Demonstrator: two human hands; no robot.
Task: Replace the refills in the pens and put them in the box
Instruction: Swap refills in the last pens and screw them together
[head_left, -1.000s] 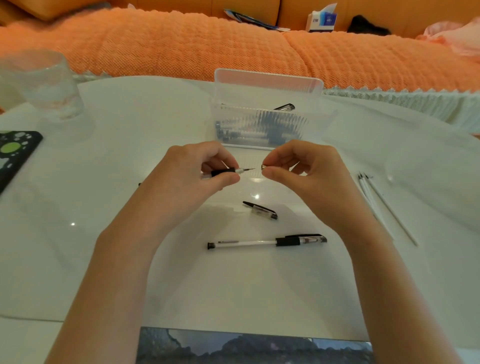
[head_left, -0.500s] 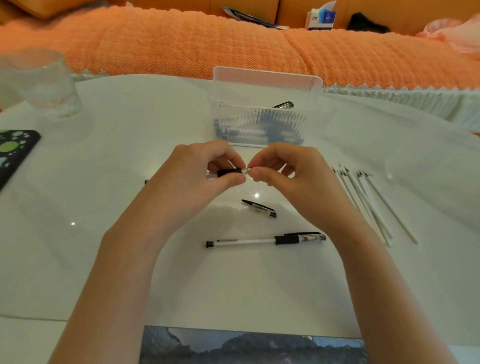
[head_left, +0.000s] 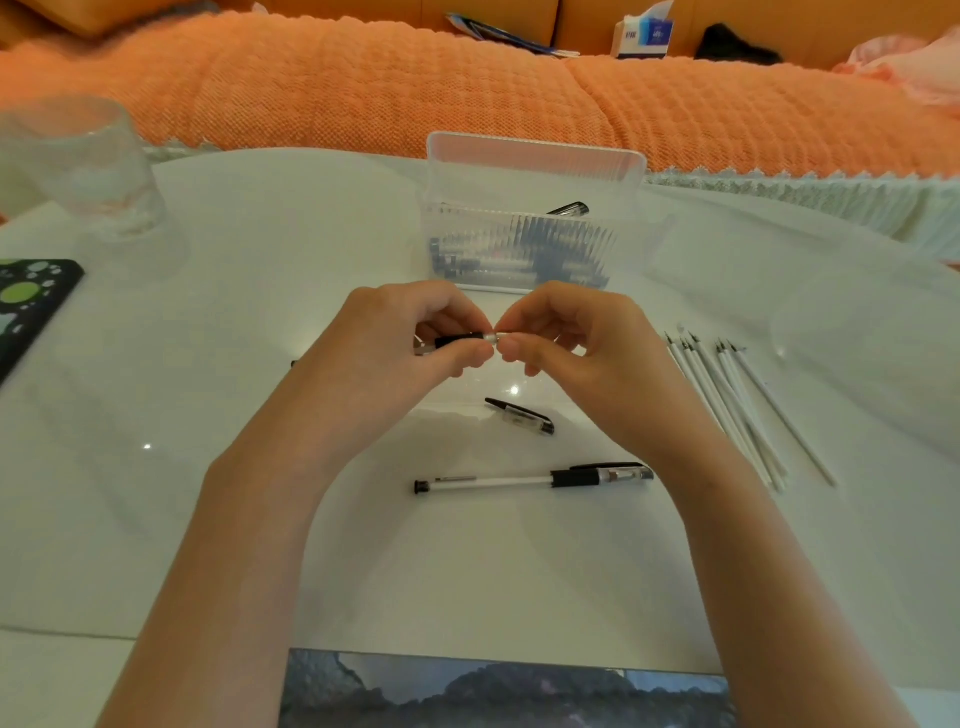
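Observation:
My left hand (head_left: 395, 338) grips a pen barrel (head_left: 457, 340) by its black grip, held level above the table. My right hand (head_left: 566, 338) pinches the small tip piece (head_left: 494, 336) against the barrel's front end. Just beyond the hands stands a clear ribbed plastic box (head_left: 530, 228) with several pens lying inside. A loose pen cap (head_left: 519, 415) lies on the table below the hands. Nearer to me lies a capped pen (head_left: 535, 478), pointing right. Several white refills (head_left: 727, 400) lie side by side to the right of my right hand.
A glass (head_left: 83, 161) stands at the far left of the white table (head_left: 182, 467). A dark phone case with green spots (head_left: 26, 301) lies at the left edge. An orange sofa (head_left: 467, 88) runs behind the table. A dark picture (head_left: 493, 691) sits at the near edge.
My right hand moved left and brought the tip piece onto the barrel's front end, covering the bare refill point. The view shifted, so more refills show on the right.

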